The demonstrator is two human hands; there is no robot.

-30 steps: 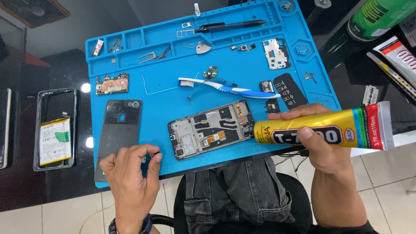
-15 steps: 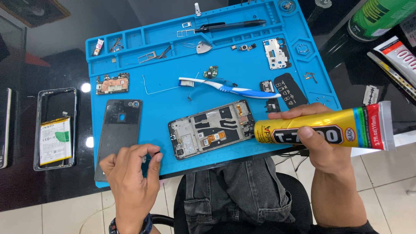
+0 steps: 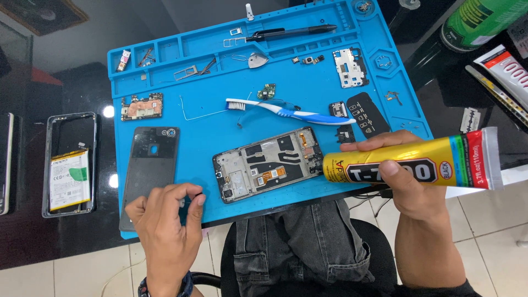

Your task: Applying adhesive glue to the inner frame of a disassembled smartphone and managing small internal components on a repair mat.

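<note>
One yellow glue tube (image 3: 412, 165) heads our list: we hold it level in our right hand (image 3: 410, 184), fingers wrapped over the top and thumb pressed across its black label, its red and white crimped end pointing right past the edge of the blue work mat (image 3: 220, 118). The tube's cap end sits just beside the opened phone frame (image 3: 269, 164), which lies tilted near the mat's front edge with its inner boards showing. Our left hand (image 3: 168, 220) rests at the mat's front left corner, fingertips drawn together in a pinch; what it pinches we cannot tell. It overlaps the lower end of the dark back cover (image 3: 151, 165), which lies flat, camera hole upward. Behind the frame we note one white and blue toothbrush (image 3: 286, 110), bristles to the left. Further back: a small circuit board (image 3: 142, 106) at the left, a white inner bracket (image 3: 350, 67) at the right, a black pen-shaped tool (image 3: 291, 33) in the rear tray. Off the mat, on the dark desk (image 3: 33, 236), lies a second phone frame with battery (image 3: 70, 165). A green can (image 3: 484, 19) stands at the far right.
</note>
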